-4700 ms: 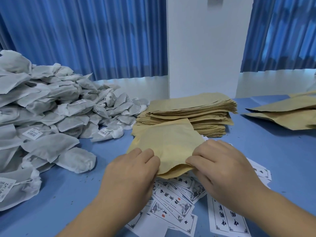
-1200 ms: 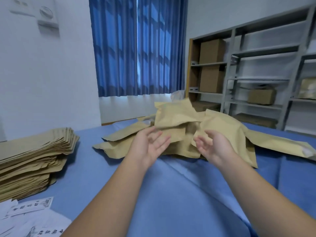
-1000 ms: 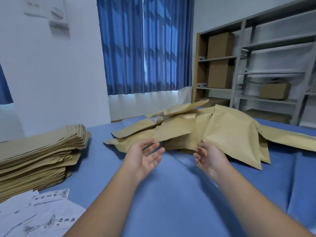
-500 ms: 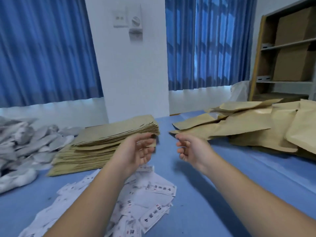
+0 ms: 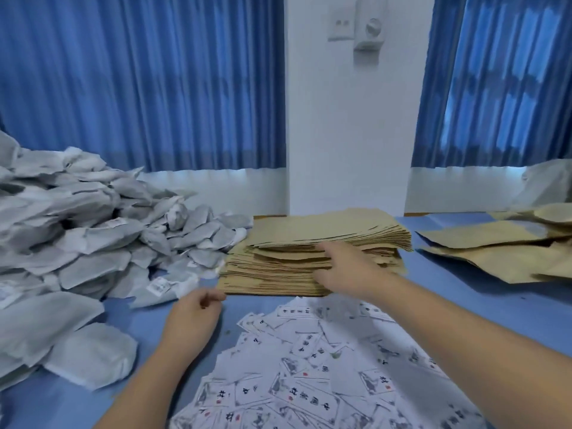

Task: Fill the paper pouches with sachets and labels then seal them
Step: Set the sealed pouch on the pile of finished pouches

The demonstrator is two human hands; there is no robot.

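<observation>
A thick stack of flat brown paper pouches [image 5: 309,230] lies at the middle of the blue table [image 5: 483,308]. My right hand [image 5: 346,267] reaches into the stack's front edge, its index finger stretched along the upper pouches and its thumb lower against the side. My left hand [image 5: 195,314] hovers low over the table just left of the stack, fingers loosely curled and holding nothing. A big heap of white sachets [image 5: 77,236] fills the left side. Printed paper labels [image 5: 325,366] are scattered in front of me.
Filled brown pouches [image 5: 495,243] lie piled at the right. A white plastic bag [image 5: 544,184] sits at the far right by the wall. A white wall pillar [image 5: 346,119] and blue curtains [image 5: 139,88] stand behind the table.
My view has swung left from the filled-pouch pile back to the stack. Both hands came back holding nothing; the right now touches the pouch stack and the left has dropped near the table.
</observation>
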